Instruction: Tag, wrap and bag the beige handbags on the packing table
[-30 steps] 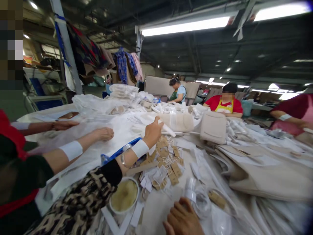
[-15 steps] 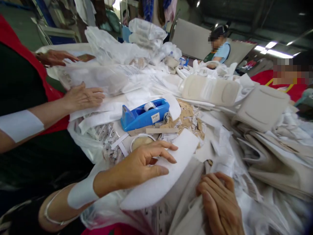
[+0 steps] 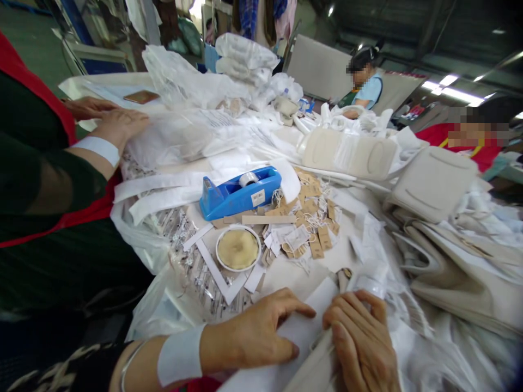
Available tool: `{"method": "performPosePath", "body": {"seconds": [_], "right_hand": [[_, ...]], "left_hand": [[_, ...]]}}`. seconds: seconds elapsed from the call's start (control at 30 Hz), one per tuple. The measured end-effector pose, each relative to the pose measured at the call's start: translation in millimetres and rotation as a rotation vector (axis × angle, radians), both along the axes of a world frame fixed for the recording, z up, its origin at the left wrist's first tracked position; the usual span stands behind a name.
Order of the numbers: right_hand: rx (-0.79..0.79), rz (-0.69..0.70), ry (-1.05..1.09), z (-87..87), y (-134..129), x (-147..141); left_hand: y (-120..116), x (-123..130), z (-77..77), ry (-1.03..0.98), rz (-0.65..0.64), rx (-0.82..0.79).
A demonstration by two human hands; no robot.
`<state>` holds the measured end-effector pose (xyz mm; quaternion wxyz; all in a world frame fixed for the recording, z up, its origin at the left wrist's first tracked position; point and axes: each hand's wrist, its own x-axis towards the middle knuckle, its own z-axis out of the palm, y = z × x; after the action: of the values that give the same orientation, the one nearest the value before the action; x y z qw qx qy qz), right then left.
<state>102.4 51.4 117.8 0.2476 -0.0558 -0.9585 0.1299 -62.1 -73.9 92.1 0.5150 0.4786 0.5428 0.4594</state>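
White sheet (image 3: 300,328) now lower, left fingers (image 3: 297,307) half-spread over it, right fingers (image 3: 346,314) curled around beige fabric (image 3: 321,362)

Fabric (image 3: 318,367): beige. Flat piece (image 3: 304,329): plain white. Tape dispenser (image 3: 226,200): bright blue, label (image 3: 258,197) white. Tags (image 3: 312,218): kraft brown, strings white. Tub (image 3: 238,269): white rim, yellowish-tan contents (image 3: 238,247). Wearer's sleeve (image 3: 53,373): black and tan, mottled; wristband (image 3: 182,354) pale white. Co-worker's sleeve (image 3: 53,174): dark green; apron (image 3: 61,114) red. Hanging shirt (image 3: 248,19): blue plaid.
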Motion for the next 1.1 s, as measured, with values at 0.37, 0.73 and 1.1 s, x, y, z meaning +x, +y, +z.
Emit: {"method": "performPosePath", "body": {"seconds": [0.37,0.73,1.1], "right_hand": [[-0.040,-0.036,-0.081,-7.2,-4.1,-9.2],[-0.066,0.005,-0.061,-2.4,-2.8,-10.1],[-0.100,0.222,-0.055,2.2,-6.0,-3.2]], "left_hand": [[1.0,-2.4,-3.7,0.249,-0.090,0.151],[-56.9,-19.0,-10.4,0.260,-0.142,0.366],[-32.7,2.8,-9.5,0.245,0.088,0.050]]}}
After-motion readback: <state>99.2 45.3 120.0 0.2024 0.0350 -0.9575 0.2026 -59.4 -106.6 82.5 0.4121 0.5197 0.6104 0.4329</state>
